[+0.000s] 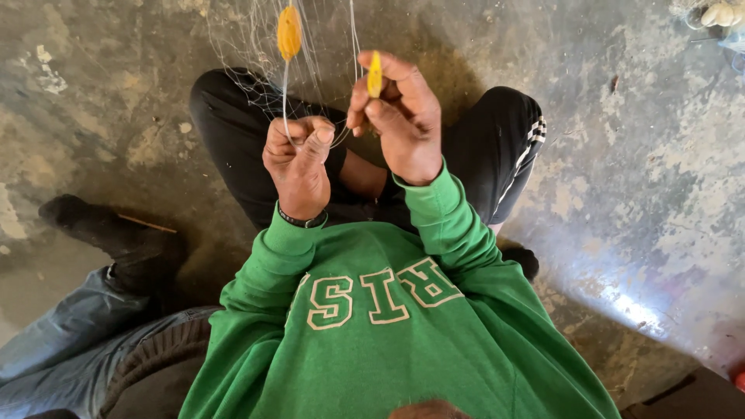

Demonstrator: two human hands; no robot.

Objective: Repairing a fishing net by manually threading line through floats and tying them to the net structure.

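I sit cross-legged in a green sweatshirt and black trousers. My left hand (pixel 298 159) is closed in a fist on thin clear net line (pixel 285 101) that runs up to a yellow oval float (pixel 289 32). My right hand (pixel 400 112) pinches a small yellow netting needle (pixel 375 75) between thumb and fingers, just right of the left hand. A fine, nearly transparent fishing net (pixel 248 46) hangs in front of my knees.
The floor is worn, stained concrete (pixel 621 155). Another person's leg in blue jeans (pixel 70 334) and a dark shoe (pixel 85 221) lie at the lower left. A thin stick (pixel 147 223) rests beside the shoe. Pale objects (pixel 722 14) sit at the top right corner.
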